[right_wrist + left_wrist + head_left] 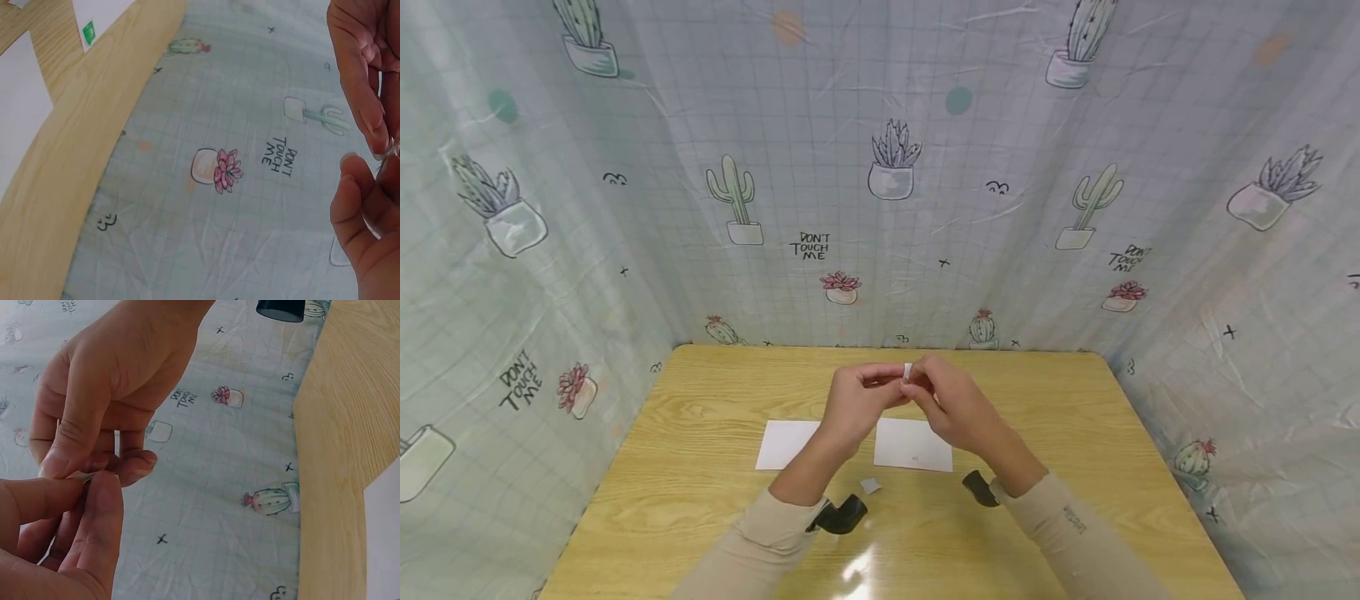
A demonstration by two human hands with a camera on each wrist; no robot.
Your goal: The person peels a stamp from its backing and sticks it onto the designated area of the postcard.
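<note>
Both hands are raised over the table, their fingertips meeting at a small white piece (907, 372) that looks like paper. My left hand (853, 404) pinches it from the left side between thumb and fingers. From the right, my right hand (955, 400) pinches the same piece. Up close in the left wrist view, only a thin pale edge of the piece (86, 477) shows between the fingertips; the rest is hidden. In the right wrist view, a shiny, clear-looking bit (392, 149) peeks out between the fingers.
Two white sheets (784, 443) lie side by side on the wooden table (700, 517), partly behind the forearms. One sheet bears a small green sticker (89, 32). A small white scrap (870, 485) lies nearer. A cactus-print curtain (925, 250) hangs around the table.
</note>
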